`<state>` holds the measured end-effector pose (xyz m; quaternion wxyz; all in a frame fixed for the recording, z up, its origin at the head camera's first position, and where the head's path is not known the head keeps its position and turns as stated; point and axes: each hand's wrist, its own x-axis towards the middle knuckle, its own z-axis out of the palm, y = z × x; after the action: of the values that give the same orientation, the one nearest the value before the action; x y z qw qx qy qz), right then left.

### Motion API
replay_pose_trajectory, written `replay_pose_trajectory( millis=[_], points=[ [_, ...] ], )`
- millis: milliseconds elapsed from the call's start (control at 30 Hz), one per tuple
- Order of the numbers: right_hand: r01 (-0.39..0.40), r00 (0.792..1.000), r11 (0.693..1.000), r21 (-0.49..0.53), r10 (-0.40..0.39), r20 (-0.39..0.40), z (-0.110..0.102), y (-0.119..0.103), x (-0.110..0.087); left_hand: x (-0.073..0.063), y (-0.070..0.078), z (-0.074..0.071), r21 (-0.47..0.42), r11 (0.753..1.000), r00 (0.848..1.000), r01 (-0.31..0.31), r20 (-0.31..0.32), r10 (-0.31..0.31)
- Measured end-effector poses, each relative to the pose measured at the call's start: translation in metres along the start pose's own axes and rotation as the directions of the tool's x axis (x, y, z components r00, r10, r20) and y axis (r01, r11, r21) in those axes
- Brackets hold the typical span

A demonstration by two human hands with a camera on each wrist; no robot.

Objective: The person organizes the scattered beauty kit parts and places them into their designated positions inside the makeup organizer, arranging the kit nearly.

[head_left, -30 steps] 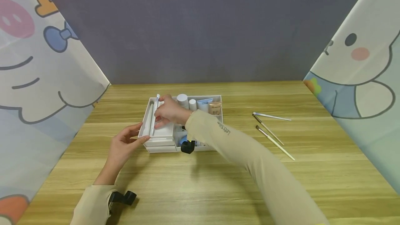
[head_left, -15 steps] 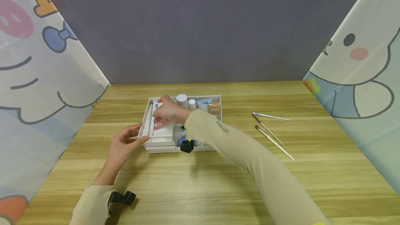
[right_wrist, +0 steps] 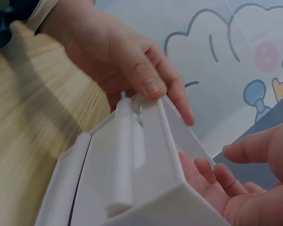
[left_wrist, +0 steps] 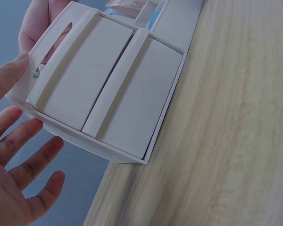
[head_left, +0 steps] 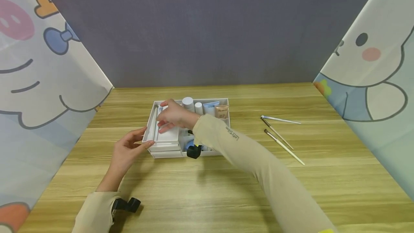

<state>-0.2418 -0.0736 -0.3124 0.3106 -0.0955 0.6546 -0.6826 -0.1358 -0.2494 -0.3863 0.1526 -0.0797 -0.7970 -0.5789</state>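
Note:
A white organizer box (head_left: 170, 137) with two front drawers (left_wrist: 92, 70) stands on the table. My left hand (head_left: 127, 150) holds its front left corner, the thumb (right_wrist: 151, 87) on the top front edge and fingers at the side. In the shallow top tray, two slim makeup brushes lie side by side along the left; the outer brush (head_left: 155, 125) is in plain sight. My right hand (head_left: 176, 114) hovers over the tray with its fingers loosely spread near the inner brush (head_left: 156, 132), partly covering it. In the right wrist view, nothing shows between the right hand's fingers (right_wrist: 228, 181).
Right-hand compartments hold a white-capped jar (head_left: 187, 103), a small white bottle (head_left: 198, 108), a blue tube (head_left: 211, 108) and a tan BB tube (head_left: 221, 111). Three brushes lie loose on the table at right, including a white-handled brush (head_left: 289, 150).
The inner brush, tilted up past the back rim in the right hand's fingers, has come down flat into the tray. The right hand has let it go. The left hand has stayed put.

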Motion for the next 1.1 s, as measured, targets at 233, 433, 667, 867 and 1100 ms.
replay_pose_trajectory(
  millis=[233,433,667,867,1100],
  points=[
    [0.073,0.996,0.994,0.079,-0.076,0.041,-0.006,0.005,-0.004,0.000,0.000,0.000,0.003,1.000,1.000,0.012,-0.001,-0.012],
    [0.136,0.988,0.982,0.133,-0.143,0.049,-0.010,0.010,-0.010,-0.001,0.001,0.000,-0.007,1.000,1.000,0.024,0.000,-0.024],
    [0.195,0.975,0.968,0.161,-0.209,0.078,-0.018,0.010,-0.026,0.000,0.001,0.001,-0.003,1.000,1.000,0.011,-0.001,-0.011],
    [0.214,0.967,0.967,0.138,-0.230,0.113,-0.028,0.005,-0.041,0.001,0.001,0.001,-0.002,1.000,1.000,0.003,-0.008,-0.003],
    [0.236,0.959,0.961,0.141,-0.254,0.126,-0.042,0.002,-0.057,0.001,0.000,0.001,-0.001,1.000,1.000,0.001,-0.015,-0.001]
  ],
)
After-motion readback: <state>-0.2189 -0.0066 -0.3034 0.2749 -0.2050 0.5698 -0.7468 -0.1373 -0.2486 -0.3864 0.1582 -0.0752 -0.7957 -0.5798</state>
